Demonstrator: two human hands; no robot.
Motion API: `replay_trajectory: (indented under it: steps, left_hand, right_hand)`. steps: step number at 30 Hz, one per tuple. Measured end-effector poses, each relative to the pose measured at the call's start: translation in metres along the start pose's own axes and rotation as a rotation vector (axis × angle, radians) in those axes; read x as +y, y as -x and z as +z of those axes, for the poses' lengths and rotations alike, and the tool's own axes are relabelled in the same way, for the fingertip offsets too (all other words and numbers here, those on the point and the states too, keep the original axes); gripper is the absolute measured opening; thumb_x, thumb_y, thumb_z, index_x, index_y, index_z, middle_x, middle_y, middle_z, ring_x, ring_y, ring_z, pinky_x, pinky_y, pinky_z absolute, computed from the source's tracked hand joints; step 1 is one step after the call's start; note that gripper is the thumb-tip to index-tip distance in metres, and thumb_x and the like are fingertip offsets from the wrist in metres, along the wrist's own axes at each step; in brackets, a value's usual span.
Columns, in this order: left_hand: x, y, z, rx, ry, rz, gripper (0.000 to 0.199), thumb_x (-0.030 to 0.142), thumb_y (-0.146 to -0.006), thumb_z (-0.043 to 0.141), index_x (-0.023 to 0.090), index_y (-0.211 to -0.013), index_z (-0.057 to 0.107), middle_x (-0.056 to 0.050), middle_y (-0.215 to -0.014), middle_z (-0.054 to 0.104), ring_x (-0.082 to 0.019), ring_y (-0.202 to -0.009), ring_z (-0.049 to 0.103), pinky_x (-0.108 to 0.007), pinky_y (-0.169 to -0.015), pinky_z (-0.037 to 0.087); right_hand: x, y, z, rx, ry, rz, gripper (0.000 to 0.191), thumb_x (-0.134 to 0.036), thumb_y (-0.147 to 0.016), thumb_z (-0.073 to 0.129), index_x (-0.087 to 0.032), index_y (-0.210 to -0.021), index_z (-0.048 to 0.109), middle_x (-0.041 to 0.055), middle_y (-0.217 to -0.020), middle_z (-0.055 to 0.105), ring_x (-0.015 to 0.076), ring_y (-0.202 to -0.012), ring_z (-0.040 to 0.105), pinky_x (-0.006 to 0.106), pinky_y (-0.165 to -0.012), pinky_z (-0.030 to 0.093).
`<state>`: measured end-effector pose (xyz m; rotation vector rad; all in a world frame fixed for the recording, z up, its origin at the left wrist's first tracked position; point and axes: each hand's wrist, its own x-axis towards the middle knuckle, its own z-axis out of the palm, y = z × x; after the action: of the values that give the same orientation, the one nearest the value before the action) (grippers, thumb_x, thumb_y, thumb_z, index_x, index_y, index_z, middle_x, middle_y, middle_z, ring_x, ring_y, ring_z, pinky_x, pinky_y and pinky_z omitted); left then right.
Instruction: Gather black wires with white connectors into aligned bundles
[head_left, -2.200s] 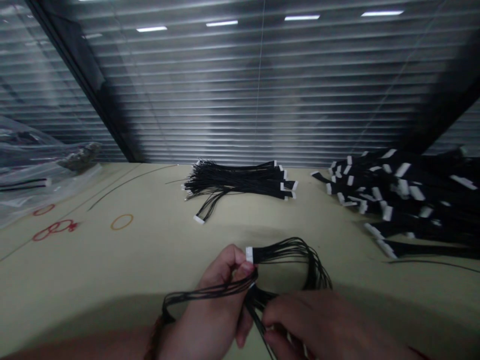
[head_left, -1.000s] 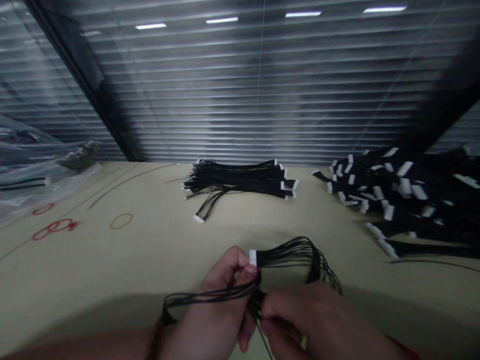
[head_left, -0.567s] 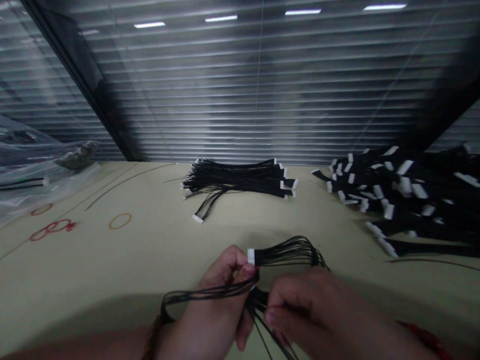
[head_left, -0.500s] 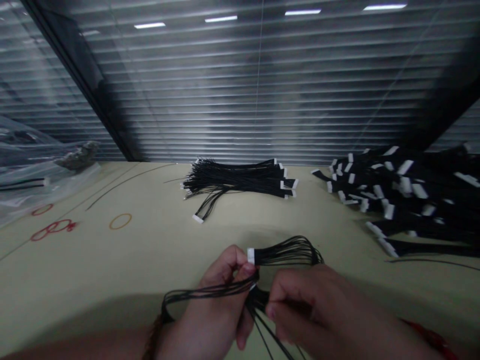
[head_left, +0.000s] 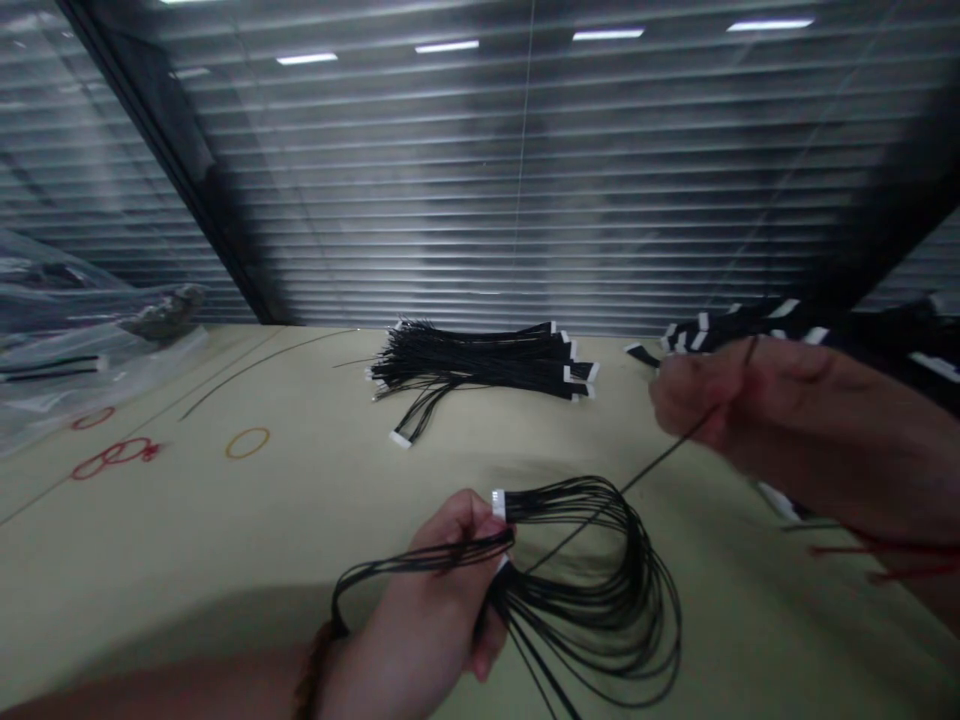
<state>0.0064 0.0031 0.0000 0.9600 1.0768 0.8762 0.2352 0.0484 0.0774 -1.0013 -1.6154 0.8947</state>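
Observation:
In the lower middle my left hand point(head_left: 442, 605) is closed on a black wire harness point(head_left: 637, 575). A white connector point(head_left: 499, 505) pokes out above the thumb, and another white edge shows beneath it. The harness wires loop out to the right; a thinner bunch bends left over the hand to the wrist. My right hand point(head_left: 750, 400), raised at the right and blurred, pinches a single black wire point(head_left: 660, 458). That wire runs taut down to the harness beside my left fingers. Where it enters is hidden among the other wires.
A bundle of black harnesses point(head_left: 480, 360) lies at the back of the table. Behind my right hand is a larger pile with white connectors point(head_left: 814, 335). At left are a clear plastic bag point(head_left: 45, 400), red bands point(head_left: 112, 455), a yellow rubber band point(head_left: 247, 442) and a loose wire point(head_left: 262, 360).
My right hand has moved up and to the right, away from my left hand, drawing one wire out straight. The harness loops now show fully. My left hand stays in place.

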Motion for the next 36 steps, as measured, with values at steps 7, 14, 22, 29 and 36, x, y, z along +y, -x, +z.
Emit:
replay_trajectory:
  steps: [7,14,22,29,36]
  left_hand:
    - [-0.001,-0.001,0.0,0.005,0.027,0.014,0.025,0.037,-0.071,0.059,0.019,-0.066,0.042,0.011,-0.05,0.038,0.002,-0.026,0.026,-0.011,-0.025,0.017]
    - [0.0,0.001,0.0,-0.036,0.088,0.031,0.027,0.036,-0.07,0.063,0.019,-0.065,0.042,0.012,-0.048,0.039,0.001,-0.027,0.027,-0.01,-0.026,0.021]
    - [-0.002,0.002,-0.001,-0.073,0.057,0.042,0.033,0.045,-0.077,0.06,0.019,-0.068,0.041,0.012,-0.047,0.038,0.001,-0.027,0.028,-0.01,-0.027,0.021]
    - [-0.006,0.002,-0.004,-0.12,0.075,0.042,0.039,0.054,-0.076,0.059,0.02,-0.068,0.04,0.012,-0.048,0.037,0.001,-0.027,0.027,-0.009,-0.026,0.02]
    - [-0.002,0.006,-0.001,-0.116,0.056,0.017,0.043,0.059,-0.073,0.059,0.02,-0.07,0.042,0.013,-0.049,0.039,0.001,-0.028,0.028,-0.009,-0.027,0.025]
  right_hand:
    - [-0.005,0.0,-0.014,0.176,-0.46,0.113,0.016,-0.04,-0.091,0.047,-0.043,-0.09,0.063,-0.0085,-0.076,0.061,0.0056,-0.067,0.055,0.013,-0.069,0.046]
    - [-0.011,0.038,0.048,-0.352,0.474,0.135,0.02,-0.026,-0.081,0.051,-0.021,-0.063,0.058,-0.0037,-0.054,0.056,0.0088,-0.048,0.05,0.02,-0.044,0.034]
    - [0.003,0.054,0.061,-0.294,0.745,-0.15,0.016,-0.013,-0.08,0.049,-0.02,-0.066,0.052,-0.0041,-0.058,0.053,0.0099,-0.05,0.046,0.024,-0.048,0.027]
    - [0.006,0.056,0.062,-0.314,0.754,-0.209,0.013,-0.011,-0.079,0.051,-0.02,-0.069,0.052,-0.0038,-0.062,0.054,0.0112,-0.054,0.048,0.024,-0.051,0.028]
    - [0.007,0.057,0.066,-0.283,0.77,-0.185,0.015,-0.013,-0.082,0.047,-0.021,-0.069,0.052,-0.0035,-0.062,0.055,0.013,-0.055,0.051,0.026,-0.053,0.032]
